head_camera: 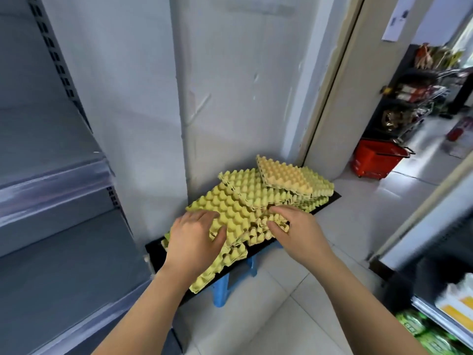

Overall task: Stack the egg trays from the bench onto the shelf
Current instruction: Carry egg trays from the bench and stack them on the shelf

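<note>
Both hands are down on the pile. The left hand [194, 239] lies spread on the near corner of the egg trays [230, 213], fingers wide, thumb hooked over the edge of the top yellow-green tray. The right hand [294, 231] sits just beside it, fingers curled and pinching into the ragged tray edges at the middle of the heap; whether it truly grips a tray or only presses on it, I cannot tell.

The trays lie in a loose, slumped heap, overlapping at angles, on a black bench [330, 198] that runs along the foot of the white wall [230, 85]. Blue legs [220, 290] show beneath the bench's near end. At the far end of the heap one orange tray [284, 176] lies tilted on top of the yellow-green ones.

To the left, close by, stands the grey shelf [51, 180], its boards bare where they show, with a slotted upright behind.

Low on the right, green packets [419, 326] fill a cabinet rack, with a yellow-and-white package [458, 301] above them.

Farther off, past the door frame [340, 80], a red shopping basket [376, 157] rests on the tiled floor [281, 316], and behind it dark racks [409, 98] hold blurred goods.
</note>
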The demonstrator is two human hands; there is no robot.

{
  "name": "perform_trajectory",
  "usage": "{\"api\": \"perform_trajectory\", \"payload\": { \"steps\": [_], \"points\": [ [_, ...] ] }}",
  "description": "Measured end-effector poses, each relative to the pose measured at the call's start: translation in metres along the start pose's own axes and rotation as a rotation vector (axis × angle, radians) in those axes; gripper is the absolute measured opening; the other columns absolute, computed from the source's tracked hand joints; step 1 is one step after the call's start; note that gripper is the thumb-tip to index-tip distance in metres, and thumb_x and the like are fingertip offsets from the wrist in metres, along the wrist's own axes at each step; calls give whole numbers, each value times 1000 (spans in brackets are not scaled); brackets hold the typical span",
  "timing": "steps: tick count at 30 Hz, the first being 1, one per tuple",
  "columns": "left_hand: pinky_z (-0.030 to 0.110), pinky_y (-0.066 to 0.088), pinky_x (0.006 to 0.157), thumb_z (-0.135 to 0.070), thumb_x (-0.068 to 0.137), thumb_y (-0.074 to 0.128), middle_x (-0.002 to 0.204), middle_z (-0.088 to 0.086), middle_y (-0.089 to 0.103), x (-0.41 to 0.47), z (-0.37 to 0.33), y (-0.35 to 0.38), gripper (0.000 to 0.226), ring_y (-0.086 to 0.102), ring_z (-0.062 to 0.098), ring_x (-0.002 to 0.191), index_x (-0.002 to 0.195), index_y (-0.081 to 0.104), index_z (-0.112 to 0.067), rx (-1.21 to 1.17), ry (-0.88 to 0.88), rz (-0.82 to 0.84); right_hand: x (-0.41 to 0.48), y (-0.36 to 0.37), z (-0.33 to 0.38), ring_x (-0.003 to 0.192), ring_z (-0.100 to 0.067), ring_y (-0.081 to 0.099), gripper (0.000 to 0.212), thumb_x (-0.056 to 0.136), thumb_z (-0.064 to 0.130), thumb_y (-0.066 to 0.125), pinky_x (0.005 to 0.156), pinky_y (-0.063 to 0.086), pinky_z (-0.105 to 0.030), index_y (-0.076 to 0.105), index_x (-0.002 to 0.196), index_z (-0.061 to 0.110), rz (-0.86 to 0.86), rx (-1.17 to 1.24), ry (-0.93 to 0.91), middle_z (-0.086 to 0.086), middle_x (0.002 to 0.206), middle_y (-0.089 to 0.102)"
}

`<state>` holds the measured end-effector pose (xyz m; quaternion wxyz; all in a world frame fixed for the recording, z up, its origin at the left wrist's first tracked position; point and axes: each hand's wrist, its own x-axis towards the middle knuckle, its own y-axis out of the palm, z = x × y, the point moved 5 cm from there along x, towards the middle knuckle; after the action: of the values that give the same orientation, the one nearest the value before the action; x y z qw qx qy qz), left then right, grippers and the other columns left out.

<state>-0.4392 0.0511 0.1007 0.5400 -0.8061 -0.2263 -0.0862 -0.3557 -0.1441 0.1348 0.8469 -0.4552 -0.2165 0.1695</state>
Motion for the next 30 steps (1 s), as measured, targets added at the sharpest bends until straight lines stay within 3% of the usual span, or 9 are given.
{"api": "perform_trajectory", "payload": {
  "steps": [14, 19, 25, 30],
  "points": [
    [41, 48, 90, -48, 89, 47, 109, -1, 69, 231, -44, 171, 44, 62, 23, 102, 115, 67, -19, 6, 87, 210, 175, -8, -190, 123, -14, 50, 41, 92, 36, 57, 97, 40, -28, 57, 130, 21, 7, -5, 334, 3, 134, 55],
    [37, 42, 97, -43, 93, 51, 119, -5, 64, 293, -61, 230, 38, 57, 19, 112, 123, 61, -23, -4, 86, 272, 224, -6, -254, 114, -13, 55, 42, 91, 37, 58, 91, 43, -25, 57, 130, 22, -5, 53, 422, 4, 135, 55],
    [37, 45, 91, -40, 92, 55, 117, 0, 65, 352, -70, 307, 37, 59, 24, 107, 121, 64, -19, -8, -5, 329, 286, 6, -345, 120, -15, 51, 44, 92, 37, 58, 94, 39, -25, 55, 133, 19, 24, 84, 481, 1, 137, 52],
    [39, 43, 95, -36, 90, 60, 126, 6, 59, 393, -78, 378, 42, 55, 28, 114, 127, 60, -15, -11, -194, 387, 341, 28, -429, 124, -16, 48, 49, 93, 38, 56, 97, 39, -28, 48, 137, 18, 114, 112, 495, 1, 141, 48]
  ]
}}
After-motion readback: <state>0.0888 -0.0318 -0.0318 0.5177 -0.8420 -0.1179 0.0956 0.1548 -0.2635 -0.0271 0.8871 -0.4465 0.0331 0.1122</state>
